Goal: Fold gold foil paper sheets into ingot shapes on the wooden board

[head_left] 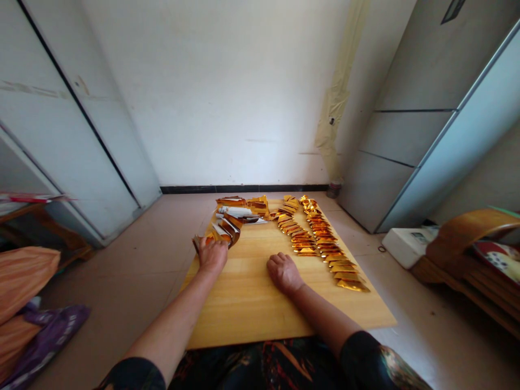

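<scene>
At the left edge of the wooden board, my left hand (213,253) has its fingers closed on gold foil paper (228,227), part of a loose fanned stack with white backs. My fingertips are partly hidden by the hand itself. My right hand (285,273) rests on the middle of the board, its fingers curled into a loose fist, and nothing shows in it. To its right run two rows of folded gold foil pieces: a curved inner row (294,230) and a longer outer row (331,246) that slants towards me.
The wooden board (252,303) stands close in front of my lap. More gold sheets (258,205) and a white wrapper (234,211) lie at its far left. Behind is a white wall (235,108). A refrigerator (400,135) and a wooden seat (459,260) stand right; bags (49,330) lie left.
</scene>
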A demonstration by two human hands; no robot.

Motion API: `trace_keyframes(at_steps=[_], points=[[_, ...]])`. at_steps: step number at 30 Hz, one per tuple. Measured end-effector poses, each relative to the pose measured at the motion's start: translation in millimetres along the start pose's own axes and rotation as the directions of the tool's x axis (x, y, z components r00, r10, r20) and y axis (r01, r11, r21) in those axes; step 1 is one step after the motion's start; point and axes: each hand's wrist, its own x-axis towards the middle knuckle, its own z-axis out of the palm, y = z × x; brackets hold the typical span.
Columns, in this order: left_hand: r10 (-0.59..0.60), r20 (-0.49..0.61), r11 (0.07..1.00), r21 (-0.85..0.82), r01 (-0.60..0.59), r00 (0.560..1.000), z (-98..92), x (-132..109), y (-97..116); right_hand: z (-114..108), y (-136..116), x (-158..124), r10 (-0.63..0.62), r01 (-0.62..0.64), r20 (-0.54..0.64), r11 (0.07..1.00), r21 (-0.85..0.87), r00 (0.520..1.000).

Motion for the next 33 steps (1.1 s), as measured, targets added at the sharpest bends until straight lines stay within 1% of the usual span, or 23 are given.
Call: trace_keyframes(at_steps=[3, 6, 10, 13, 16, 18, 22, 23, 25, 27, 28, 29, 30, 31, 32, 33], points=[[0.000, -0.039, 0.998, 0.067, 0.003, 0.999, -2.0, -0.1, 0.4, -0.5, -0.3, 0.1, 0.006, -0.006, 0.008, 1.000, 0.005, 1.000], [0.009, -0.041, 0.999, 0.045, -0.007, 0.999, -7.3, -1.3, 0.6, -1.2, -0.3, 0.4, 0.002, -0.003, 0.015, 1.000, 0.010, 1.000], [0.015, -0.017, 1.000, -0.005, -0.016, 1.000, -19.8, -2.4, 0.6, -1.7, -0.1, 0.2, -0.006, 0.005, 0.014, 1.000, 0.020, 1.000], [0.009, 0.024, 1.000, 0.017, -0.010, 1.000, -31.9, -2.0, 1.3, -1.9, -0.1, 0.1, -0.007, 0.006, 0.008, 1.000, 0.025, 1.000], [0.013, 0.090, 0.998, 0.062, -0.019, 0.996, -46.2, -1.8, 3.4, -1.7, 0.0, 0.1, -0.002, 0.002, 0.000, 1.000, 0.029, 1.000], [0.020, 0.089, 0.995, 0.099, -0.029, 0.996, -57.2, -2.2, 5.6, -1.1, 0.0, 0.0, -0.001, 0.001, -0.004, 1.000, 0.030, 1.000], [-0.023, 0.091, 0.992, 0.128, 0.011, 0.996, -83.7, -4.8, 10.1, 1.5, 0.6, -0.2, -0.004, 0.004, -0.017, 0.999, 0.034, 1.000], [-0.040, 0.088, 0.993, 0.112, 0.030, 0.995, -90.2, -5.7, 11.1, 2.2, 0.9, -0.2, -0.002, 0.003, -0.023, 0.999, 0.038, 1.000], [-0.077, 0.060, 0.997, 0.018, 0.076, 0.995, -100.3, -7.5, 12.9, 3.2, 1.8, 0.2, 0.005, -0.004, -0.031, 0.998, 0.061, 1.000], [-0.096, 0.026, 0.982, -0.159, 0.099, 0.995, -102.7, -9.5, 15.8, 3.0, 2.8, 0.7, 0.025, -0.020, -0.040, 0.992, 0.125, 0.999], [-0.107, 0.014, 0.955, -0.277, 0.107, 0.994, -100.0, -10.8, 18.2, 2.3, 3.1, 0.9, 0.036, -0.026, -0.050, 0.982, 0.187, 0.998], [-0.117, 0.013, 0.905, -0.410, 0.112, 0.993, -94.7, -12.3, 21.4, 1.3, 3.2, 1.1, 0.051, -0.031, -0.068, 0.961, 0.276, 0.996], [-0.120, 0.015, 0.835, -0.540, 0.109, 0.993, -87.0, -14.2, 25.6, -0.1, 2.9, 1.1, 0.078, -0.037, -0.090, 0.919, 0.391, 0.993], [-0.116, 0.025, 0.736, -0.669, 0.103, 0.993, -77.4, -16.6, 30.9, -1.6, 2.2, 1.2, 0.121, -0.046, -0.109, 0.849, 0.527, 0.987], [-0.099, 0.039, 0.598, -0.796, 0.091, 0.994, -66.5, -19.6, 37.2, -3.1, 1.0, 1.2, 0.183, -0.063, -0.110, 0.739, 0.670, 0.977], [-0.072, 0.076, 0.437, -0.894, 0.100, 0.994, -55.2, -23.1, 44.4, -4.5, -0.6, 1.4, 0.265, -0.090, -0.084, 0.581, 0.809, 0.961]])
